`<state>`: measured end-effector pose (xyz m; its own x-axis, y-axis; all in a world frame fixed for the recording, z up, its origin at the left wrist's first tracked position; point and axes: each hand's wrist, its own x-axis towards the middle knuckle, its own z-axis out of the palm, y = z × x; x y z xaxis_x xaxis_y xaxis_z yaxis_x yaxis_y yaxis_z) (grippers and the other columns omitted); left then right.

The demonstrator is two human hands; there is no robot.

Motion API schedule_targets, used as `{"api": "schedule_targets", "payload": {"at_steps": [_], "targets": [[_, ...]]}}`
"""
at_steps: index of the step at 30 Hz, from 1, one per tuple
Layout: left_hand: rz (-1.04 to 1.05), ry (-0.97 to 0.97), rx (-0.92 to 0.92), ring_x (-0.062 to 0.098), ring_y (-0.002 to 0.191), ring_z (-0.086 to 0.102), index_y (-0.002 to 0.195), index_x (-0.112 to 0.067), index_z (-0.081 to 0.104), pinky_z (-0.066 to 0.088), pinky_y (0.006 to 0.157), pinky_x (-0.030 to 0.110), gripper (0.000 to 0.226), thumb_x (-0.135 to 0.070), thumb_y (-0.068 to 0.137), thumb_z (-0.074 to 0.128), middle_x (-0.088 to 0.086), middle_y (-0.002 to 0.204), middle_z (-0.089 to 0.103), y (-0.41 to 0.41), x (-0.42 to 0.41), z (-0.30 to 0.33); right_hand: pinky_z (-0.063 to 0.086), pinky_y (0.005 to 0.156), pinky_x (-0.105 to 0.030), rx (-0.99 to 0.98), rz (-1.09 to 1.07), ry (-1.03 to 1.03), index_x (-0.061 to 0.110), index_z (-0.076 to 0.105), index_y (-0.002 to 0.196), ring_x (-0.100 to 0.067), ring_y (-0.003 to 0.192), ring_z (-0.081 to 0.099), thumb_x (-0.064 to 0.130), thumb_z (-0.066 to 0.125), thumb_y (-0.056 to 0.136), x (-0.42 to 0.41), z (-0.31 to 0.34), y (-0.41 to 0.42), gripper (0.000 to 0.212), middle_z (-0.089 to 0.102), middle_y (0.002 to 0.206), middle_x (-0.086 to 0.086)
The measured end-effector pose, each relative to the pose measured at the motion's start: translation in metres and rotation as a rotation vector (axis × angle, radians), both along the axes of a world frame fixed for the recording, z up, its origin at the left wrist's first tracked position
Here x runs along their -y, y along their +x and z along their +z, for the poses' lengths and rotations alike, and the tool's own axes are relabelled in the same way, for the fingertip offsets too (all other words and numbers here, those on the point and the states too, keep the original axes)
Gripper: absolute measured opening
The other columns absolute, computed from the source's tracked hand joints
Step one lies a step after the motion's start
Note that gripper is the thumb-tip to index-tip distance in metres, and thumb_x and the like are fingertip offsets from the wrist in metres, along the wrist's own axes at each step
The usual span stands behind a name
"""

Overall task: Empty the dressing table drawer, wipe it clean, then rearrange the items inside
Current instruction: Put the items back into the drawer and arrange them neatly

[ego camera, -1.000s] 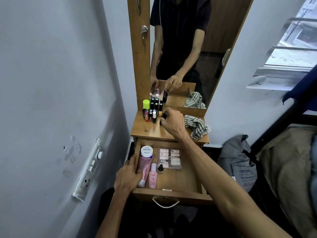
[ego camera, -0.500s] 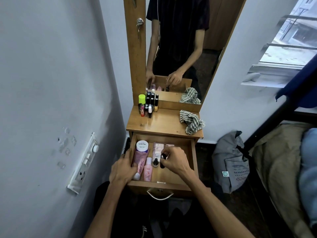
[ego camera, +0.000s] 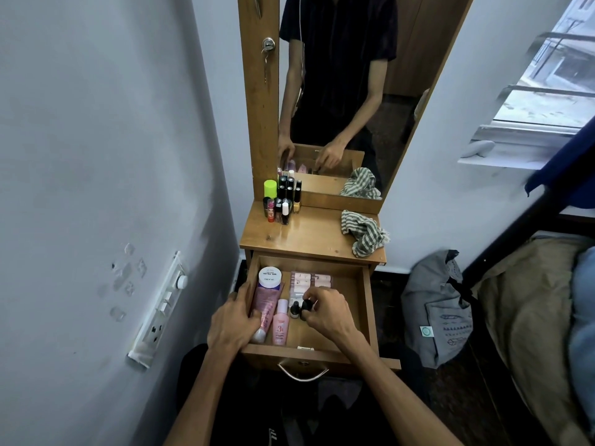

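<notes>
Wooden counter carries nail-polish bottles at 11 o'clock, awaiting return. Below, my right grip is pinched on a small dark bottle, standing it beside another in the open drawer; my left grip rests spread on the purple tube, steadying it. Bare floor remains toward 3 o'clock.

Narrow corner between pale bluish-grey walls. White switch panel on the left wall. Tall wood-framed mirror straight ahead. Louvred window upper right, admitting daylight. Grey bag on the dark floor beside a bed.
</notes>
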<state>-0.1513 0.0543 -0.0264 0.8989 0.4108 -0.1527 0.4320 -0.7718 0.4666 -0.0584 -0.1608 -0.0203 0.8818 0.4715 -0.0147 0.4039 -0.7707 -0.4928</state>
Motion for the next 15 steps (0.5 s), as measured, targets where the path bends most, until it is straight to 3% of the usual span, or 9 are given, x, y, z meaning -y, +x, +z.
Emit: {"api": "schedule_targets", "payload": {"at_steps": [4, 6, 9, 13, 15], "targets": [[-0.002, 0.0, -0.005, 0.032, 0.106, 0.064, 0.153, -0.031, 0.023, 0.05, 0.09, 0.045, 0.08, -0.052, 0.081, 0.052, 0.012, 0.129, 0.058, 0.0, 0.0, 0.0, 0.06, 0.081, -0.035, 0.01, 0.001, 0.011, 0.023, 0.068, 0.122, -0.013, 0.093, 0.068, 0.04, 0.078, 0.078, 0.001, 0.007, 0.005, 0.049, 0.071, 0.111, 0.004], [-0.004, 0.0, -0.01, 0.032, 0.105, 0.064, 0.153, -0.031, 0.022, 0.051, 0.089, 0.045, 0.081, -0.052, 0.081, 0.053, 0.011, 0.129, 0.058, 0.0, 0.0, 0.0, 0.06, 0.077, -0.036, 0.046, -0.022, 0.07, 0.022, 0.07, 0.117, -0.012, 0.088, 0.067, 0.043, 0.073, 0.08, -0.003, 0.02, 0.013, 0.043, 0.071, 0.105, 0.005], [-0.011, -0.012, -0.006, 0.031, 0.103, 0.064, 0.153, -0.031, 0.021, 0.051, 0.086, 0.044, 0.081, -0.049, 0.081, 0.054, 0.011, 0.127, 0.057, 0.0, -0.001, 0.0, 0.061, 0.071, -0.033, 0.129, -0.084, 0.201, 0.022, 0.073, 0.102, -0.004, 0.074, 0.064, 0.03, 0.071, 0.085, -0.021, 0.047, 0.034, 0.018, 0.07, 0.086, 0.011], [-0.01, -0.027, 0.006, 0.032, 0.103, 0.064, 0.152, -0.032, 0.023, 0.05, 0.086, 0.043, 0.081, -0.055, 0.078, 0.047, 0.011, 0.128, 0.058, -0.001, 0.001, 0.002, 0.058, 0.068, -0.028, 0.227, -0.116, 0.275, 0.016, 0.074, 0.113, -0.01, 0.079, 0.067, 0.024, 0.068, 0.091, -0.058, 0.085, 0.071, 0.024, 0.075, 0.097, 0.001], [-0.002, -0.03, 0.006, 0.032, 0.105, 0.064, 0.151, -0.033, 0.023, 0.049, 0.089, 0.043, 0.081, -0.057, 0.077, 0.045, 0.01, 0.129, 0.057, -0.002, 0.002, 0.002, 0.057, 0.071, -0.034, 0.274, -0.096, 0.25, 0.016, 0.073, 0.116, -0.017, 0.084, 0.068, 0.024, 0.066, 0.092, -0.077, 0.1, 0.088, 0.027, 0.074, 0.1, -0.003]]}}
